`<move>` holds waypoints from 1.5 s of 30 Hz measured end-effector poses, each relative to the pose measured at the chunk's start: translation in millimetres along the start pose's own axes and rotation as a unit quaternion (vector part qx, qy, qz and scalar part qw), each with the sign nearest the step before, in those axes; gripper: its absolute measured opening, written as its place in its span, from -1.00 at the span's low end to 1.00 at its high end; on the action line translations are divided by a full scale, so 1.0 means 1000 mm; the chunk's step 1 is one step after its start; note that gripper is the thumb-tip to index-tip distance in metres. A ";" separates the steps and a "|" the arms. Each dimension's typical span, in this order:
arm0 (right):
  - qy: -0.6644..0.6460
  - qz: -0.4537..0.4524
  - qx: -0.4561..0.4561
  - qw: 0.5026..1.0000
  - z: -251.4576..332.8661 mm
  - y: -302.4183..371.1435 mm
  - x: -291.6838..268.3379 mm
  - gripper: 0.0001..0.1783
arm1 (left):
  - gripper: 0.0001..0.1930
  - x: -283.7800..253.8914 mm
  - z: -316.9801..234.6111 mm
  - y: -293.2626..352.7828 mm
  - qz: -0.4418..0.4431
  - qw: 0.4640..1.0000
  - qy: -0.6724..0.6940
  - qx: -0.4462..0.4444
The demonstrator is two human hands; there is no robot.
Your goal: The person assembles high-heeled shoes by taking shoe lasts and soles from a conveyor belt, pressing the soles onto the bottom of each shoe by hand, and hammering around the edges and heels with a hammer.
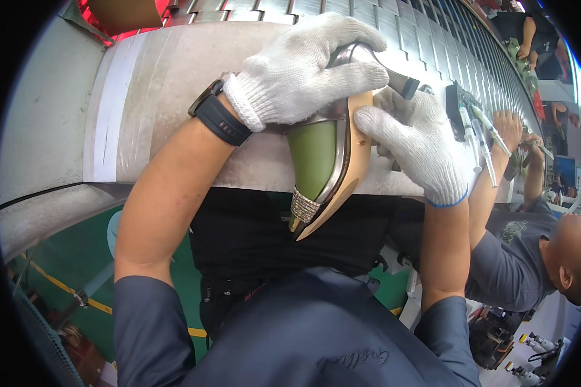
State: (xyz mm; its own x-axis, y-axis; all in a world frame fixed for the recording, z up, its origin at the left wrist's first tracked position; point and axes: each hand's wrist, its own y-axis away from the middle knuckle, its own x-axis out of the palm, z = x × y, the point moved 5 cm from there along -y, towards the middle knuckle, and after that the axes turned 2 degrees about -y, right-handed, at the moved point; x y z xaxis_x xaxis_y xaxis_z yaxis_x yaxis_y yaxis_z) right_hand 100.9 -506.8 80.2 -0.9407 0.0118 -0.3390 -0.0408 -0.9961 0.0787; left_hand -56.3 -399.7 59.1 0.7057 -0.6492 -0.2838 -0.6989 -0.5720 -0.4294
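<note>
Green shoe (pixel 315 151) at surface's (pixel 174 77) near edge, toe overhanging. Left hand (pixel 297 77) fingers gripping heel end; right hand (pixel 423 138) thumb at sole (pixel 360 149), other fingers' closure can't tell. Best: steady heel end, light thumb, spare jewelled band (pixel 304 205).

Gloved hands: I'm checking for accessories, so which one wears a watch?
The left hand, a black watch beside its glove cuff; the right hand shows bare forearm beyond its blue-edged cuff.
</note>
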 end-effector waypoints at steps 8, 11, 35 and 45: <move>0.078 0.021 0.067 0.995 0.013 0.004 0.006 -0.45 | -0.52 -0.001 0.008 0.001 -0.008 0.997 -0.081 -0.002; 0.085 0.016 0.089 0.992 0.016 0.005 0.007 -0.43 | -0.50 0.000 0.007 -0.001 -0.019 0.994 -0.106 0.017; 0.337 -0.032 -0.289 0.895 0.035 0.011 0.013 -0.27 | -0.16 -0.002 -0.072 0.115 -0.190 0.939 -0.284 0.039; 0.336 0.030 -0.333 0.880 0.029 0.009 0.016 -0.21 | -0.25 0.012 -0.067 0.117 -0.116 0.951 -0.287 0.005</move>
State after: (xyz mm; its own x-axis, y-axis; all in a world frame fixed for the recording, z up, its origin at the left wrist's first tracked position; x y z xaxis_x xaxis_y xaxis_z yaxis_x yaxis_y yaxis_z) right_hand 75.6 -513.5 102.2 -0.5133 0.1256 -0.8490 0.4197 -0.8261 -0.3760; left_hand -137.4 -508.5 62.9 0.7896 -0.1245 -0.6009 -0.5181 -0.6599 -0.5441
